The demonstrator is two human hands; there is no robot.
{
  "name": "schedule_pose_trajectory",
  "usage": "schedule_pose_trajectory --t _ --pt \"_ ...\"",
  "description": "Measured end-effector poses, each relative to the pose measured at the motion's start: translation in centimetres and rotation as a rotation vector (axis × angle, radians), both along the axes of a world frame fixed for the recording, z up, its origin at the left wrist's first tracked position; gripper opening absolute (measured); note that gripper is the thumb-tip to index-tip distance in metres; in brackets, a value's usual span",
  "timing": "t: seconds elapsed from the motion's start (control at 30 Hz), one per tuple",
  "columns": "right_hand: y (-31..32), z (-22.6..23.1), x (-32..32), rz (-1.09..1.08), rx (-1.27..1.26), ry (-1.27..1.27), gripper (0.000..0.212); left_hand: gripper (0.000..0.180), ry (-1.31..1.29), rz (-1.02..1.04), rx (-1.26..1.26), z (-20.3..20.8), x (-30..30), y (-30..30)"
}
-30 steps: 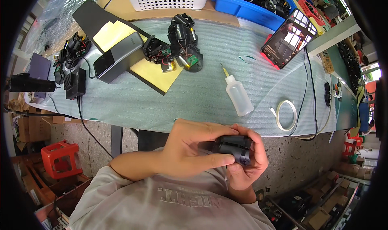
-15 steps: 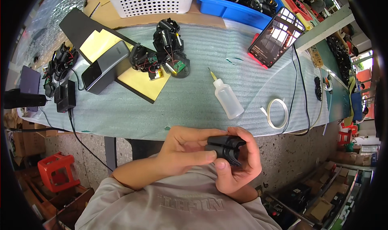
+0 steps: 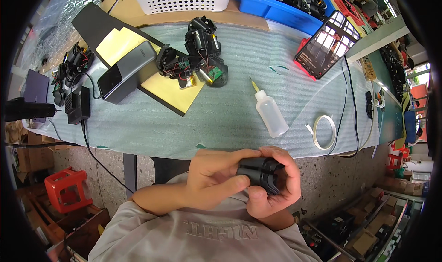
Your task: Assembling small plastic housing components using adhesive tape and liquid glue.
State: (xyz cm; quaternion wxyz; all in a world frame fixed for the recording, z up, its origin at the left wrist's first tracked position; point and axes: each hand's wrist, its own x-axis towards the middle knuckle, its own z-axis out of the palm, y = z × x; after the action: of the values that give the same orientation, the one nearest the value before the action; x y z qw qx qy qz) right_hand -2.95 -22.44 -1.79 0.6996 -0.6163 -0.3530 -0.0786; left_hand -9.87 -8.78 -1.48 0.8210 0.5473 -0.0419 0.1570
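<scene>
Both my hands hold one black, rounded plastic housing (image 3: 258,172) above my lap, just in front of the table edge. My left hand (image 3: 214,177) grips its left end, with the thumb pressed along the near side and the fingers over the far side. Curled round the open right end is my right hand (image 3: 276,200), its thumb below and fingertips above. The fingers partly hide the housing. On the table beyond lies a clear squeeze bottle (image 3: 272,117) with a needle tip. Several opened black housings with wires and green circuit boards (image 3: 215,73) lie farther back.
A grey box-shaped device (image 3: 129,71) sits on yellow paper (image 3: 172,94) at left. A phone (image 3: 328,45) leans in a red stand at right, near a coiled white strip (image 3: 324,132). White (image 3: 184,2) and blue (image 3: 281,8) bins stand at the back. Cables hang over the table edge.
The housing has turned slightly in my hands, and its long slot no longer shows. My left thumb has shifted a little along it. The table things sit farther right in view.
</scene>
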Motion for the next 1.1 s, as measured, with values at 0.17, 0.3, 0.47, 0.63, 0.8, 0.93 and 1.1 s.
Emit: schedule_pose_trajectory --t 0.17,0.3,0.47,0.63,0.8,0.93,1.1 --pt "-0.5 0.5 0.0 0.069 -0.035 0.063 0.069 0.036 -0.024 0.027 -0.060 -1.1 -0.3 -0.1" --pt "-0.7 0.1 -0.2 0.071 -0.018 0.045 0.067 0.034 -0.039 0.014 -0.001 -0.9 -0.3 0.3" --pt "-0.6 0.3 -0.1 0.042 -0.063 -0.021 0.060 0.032 -0.044 -0.047 -0.154 -0.8 -0.2 0.3" --pt "-0.2 1.0 0.6 -0.040 -0.132 -0.224 0.055 0.032 0.018 -0.125 -0.229 0.2 0.2 1.1" --pt "1.4 0.5 -1.1 -0.146 -0.115 -0.437 0.050 0.027 0.024 0.037 -0.333 0.3 0.6 0.5" --pt "0.5 0.1 -1.8 -0.060 -0.096 -0.396 0.046 0.041 0.070 0.083 -0.464 1.2 1.4 -0.6" --pt "-2.7 0.4 0.4 0.190 0.097 -0.195 0.042 0.040 -0.054 -0.098 -0.079 1.1 2.2 -1.2"
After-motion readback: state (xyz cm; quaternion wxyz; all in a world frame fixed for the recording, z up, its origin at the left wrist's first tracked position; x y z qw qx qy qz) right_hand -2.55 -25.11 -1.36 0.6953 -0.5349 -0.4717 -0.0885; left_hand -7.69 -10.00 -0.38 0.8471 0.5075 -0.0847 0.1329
